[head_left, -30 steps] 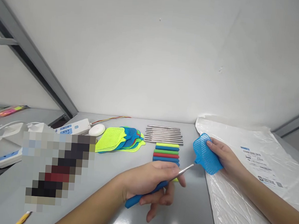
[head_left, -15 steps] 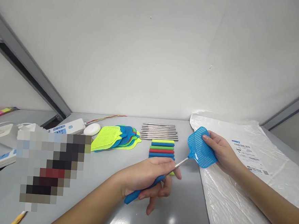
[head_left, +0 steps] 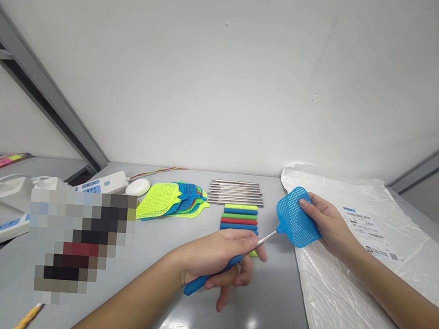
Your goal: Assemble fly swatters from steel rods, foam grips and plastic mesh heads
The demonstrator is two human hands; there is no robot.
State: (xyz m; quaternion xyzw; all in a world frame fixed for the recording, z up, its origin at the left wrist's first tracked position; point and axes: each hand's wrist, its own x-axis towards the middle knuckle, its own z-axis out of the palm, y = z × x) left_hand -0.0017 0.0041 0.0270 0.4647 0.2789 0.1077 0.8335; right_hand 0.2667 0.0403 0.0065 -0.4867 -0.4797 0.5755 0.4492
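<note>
A blue fly swatter [head_left: 297, 217] is held between my two hands, its mesh head joined to a thin metal rod with a blue handle. My left hand [head_left: 226, 260] grips the rod and handle, thumb and forefinger on the metal, other fingers curled loosely below. By its right edge, my right hand [head_left: 326, 219] pinches the mesh head, thumb on top. Behind my left hand lies a row of coloured handles [head_left: 239, 221], partly covered by it. Metal rods [head_left: 235, 192] lie side by side beyond them. Yellow, blue and green swatter heads [head_left: 159, 200] overlap in a pile to the left.
A white plastic mailing bag [head_left: 320, 282] with a printed label covers the right of the grey table [head_left: 152, 260]. At left are power strips [head_left: 107, 182], a round white disc [head_left: 137, 187] and a pixelated patch. A wall [head_left: 225, 84] rises behind.
The view has shifted slightly, so the table items sit a little farther right. Both hands keep the same hold on the fly swatter.
</note>
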